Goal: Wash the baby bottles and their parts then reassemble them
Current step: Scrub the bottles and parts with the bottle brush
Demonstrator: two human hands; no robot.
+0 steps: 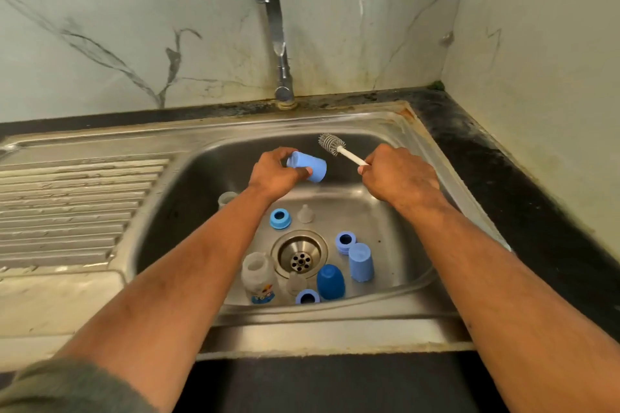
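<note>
- Centrally, above the steel sink, the left hand grips a light blue bottle cap, fingers and thumb curled round it; the cap lies tilted on its side, held clear of the basin floor.
- To the right of it, the right hand is clenched round the white handle of a bottle brush; the grey bristle head points toward the upper left, just beside the held cap but apart from it.
- Lower in the frame, on the basin floor around the drain, lie the other parts: a blue screw ring and a clear nipple above the drain, and a second ring to its right, touching an upright light blue cap.
- At the near wall of the basin sit a clear bottle, another clear nipple, a third ring and a dark blue cap, close together.
- Partly hidden behind the left forearm, a second clear bottle shows only its mouth.
- At the top centre, the tap rises from the back edge; no water is visible from it.
- On the left of the frame lies the ribbed drainboard.
</note>
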